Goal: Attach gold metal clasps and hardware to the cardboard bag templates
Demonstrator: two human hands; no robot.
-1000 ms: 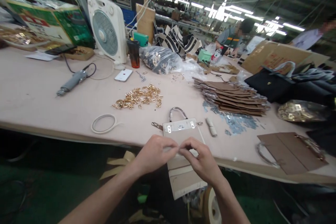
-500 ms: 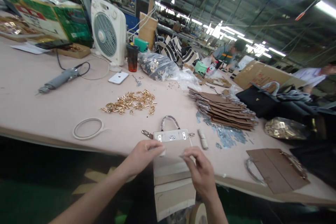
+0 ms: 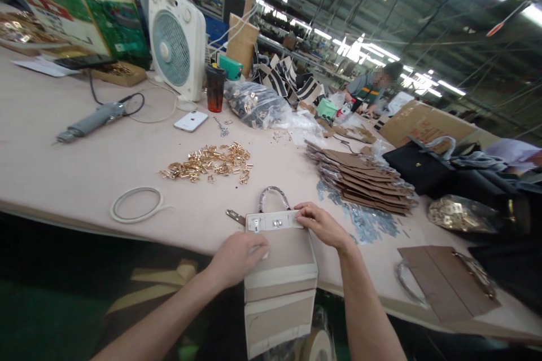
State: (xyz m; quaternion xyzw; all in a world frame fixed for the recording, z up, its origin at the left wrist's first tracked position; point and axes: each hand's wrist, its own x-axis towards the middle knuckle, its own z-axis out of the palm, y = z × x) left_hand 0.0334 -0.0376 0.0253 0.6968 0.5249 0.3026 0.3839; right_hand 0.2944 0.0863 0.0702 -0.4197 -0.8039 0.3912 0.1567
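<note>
A beige handbag panel [image 3: 288,248] hangs over the table's front edge, its lower part folded below. Along its top runs a white band with metal fittings [image 3: 277,224], and a plastic-wrapped handle [image 3: 274,196] arches above. My right hand [image 3: 322,225] has its fingertips closed together at the band's right end, covering the fitting there. What they pinch, if anything, is hidden. Over the panel's left edge, my left hand [image 3: 239,258] is closed, with a small whitish bit at its fingertips that I cannot name. A strap with a metal plate [image 3: 235,216] sticks out at the left.
Gold metal parts [image 3: 212,162] lie in a heap behind the bag. To the left are a tape coil [image 3: 138,205] and an electric screwdriver [image 3: 91,121]. At right are stacked brown pieces [image 3: 364,177], flat metal strips [image 3: 372,225] and a brown bag [image 3: 449,282]. A fan [image 3: 178,42] stands behind.
My right hand has moved up from in front of the panel to the right end of the white band. My left hand has shifted slightly down and stays closed.
</note>
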